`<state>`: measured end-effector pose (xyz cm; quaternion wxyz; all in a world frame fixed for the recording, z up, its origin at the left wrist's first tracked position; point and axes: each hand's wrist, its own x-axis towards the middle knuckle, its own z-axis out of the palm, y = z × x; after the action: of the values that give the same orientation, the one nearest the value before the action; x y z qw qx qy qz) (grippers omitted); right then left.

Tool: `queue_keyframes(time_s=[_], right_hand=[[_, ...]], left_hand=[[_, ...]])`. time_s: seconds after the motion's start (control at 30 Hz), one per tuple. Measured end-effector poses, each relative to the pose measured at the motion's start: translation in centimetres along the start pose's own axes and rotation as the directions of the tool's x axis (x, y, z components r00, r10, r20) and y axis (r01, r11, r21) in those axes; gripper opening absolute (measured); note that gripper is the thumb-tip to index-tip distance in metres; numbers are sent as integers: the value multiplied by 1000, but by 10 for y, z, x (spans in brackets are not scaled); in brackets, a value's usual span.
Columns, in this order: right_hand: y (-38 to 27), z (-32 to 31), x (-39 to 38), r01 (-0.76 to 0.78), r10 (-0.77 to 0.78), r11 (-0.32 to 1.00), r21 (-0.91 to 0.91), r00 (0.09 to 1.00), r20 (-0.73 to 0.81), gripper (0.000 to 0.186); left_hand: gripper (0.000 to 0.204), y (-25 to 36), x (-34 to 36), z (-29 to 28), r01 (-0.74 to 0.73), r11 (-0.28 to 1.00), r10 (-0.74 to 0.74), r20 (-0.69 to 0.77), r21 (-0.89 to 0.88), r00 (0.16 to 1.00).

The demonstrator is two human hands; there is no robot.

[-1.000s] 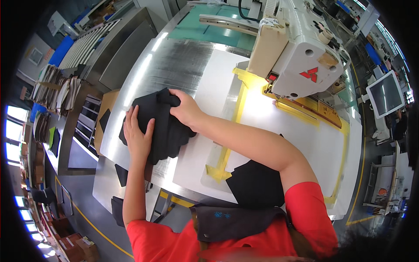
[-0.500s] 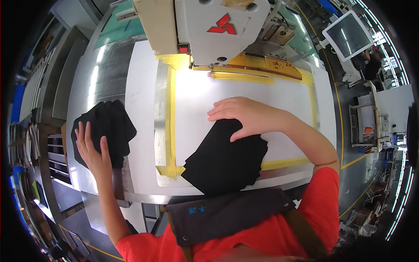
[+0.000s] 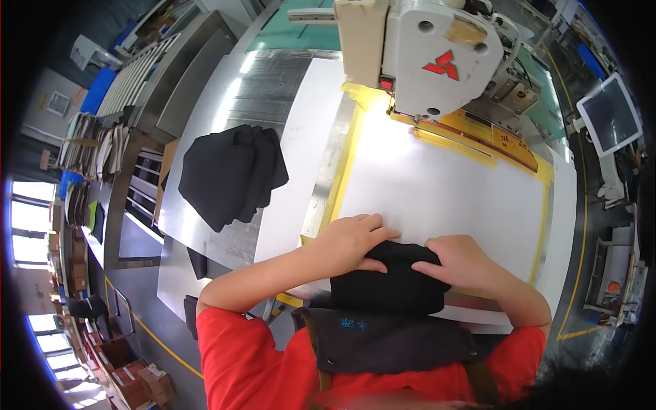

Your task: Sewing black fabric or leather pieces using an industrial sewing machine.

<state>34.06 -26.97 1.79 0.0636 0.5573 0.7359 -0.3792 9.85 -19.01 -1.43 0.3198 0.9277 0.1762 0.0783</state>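
Note:
A stack of black fabric pieces [image 3: 393, 283] is at the table's near edge, right in front of my apron. My left hand [image 3: 355, 242] grips its far left edge, thumb nearer me and fingers at the far side. From the right, my right hand [image 3: 459, 261] grips the same stack in a like way, fingers curled over the far edge. How many layers are between the fingers is hidden. A second fanned pile of black fabric pieces [image 3: 225, 174] lies on the metal table to the left, with no hand on it.
Beyond my hands stands a white sewing machine head [image 3: 434, 65], its needle area over a white sheet [image 3: 410, 184] edged with yellow tape [image 3: 347, 164]. A screen [image 3: 610, 113] is at the right. Shelves with stacked material [image 3: 96, 147] stand at the left.
My left hand has left the left pile and moved right onto the stack before me. That stack has come nearer my body, with both hands now gripping it. The view has swung left.

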Motion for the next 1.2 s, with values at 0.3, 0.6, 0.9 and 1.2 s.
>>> queue_keyframes(time_s=[0.3, 0.6, 0.9, 1.2], right_hand=[[24, -44, -5, 64, -192, 967, -247, 819, -541, 40], [30, -56, 76, 275, -192, 954, 121, 868, -458, 16], [-18, -43, 145, 390, -847, 530, -753, 271, -456, 56], [27, -35, 152, 388, -803, 579, -717, 421, -421, 19]], left_hand=[[40, -93, -120, -67, 878, 466, -470, -809, 111, 352], [34, -105, -137, -86, 748, 646, -587, -727, -154, 357], [17, -59, 10, -55, 366, 925, -251, -561, 101, 789], [6, -63, 46, -44, 266, 962, -156, -670, 64, 726]])
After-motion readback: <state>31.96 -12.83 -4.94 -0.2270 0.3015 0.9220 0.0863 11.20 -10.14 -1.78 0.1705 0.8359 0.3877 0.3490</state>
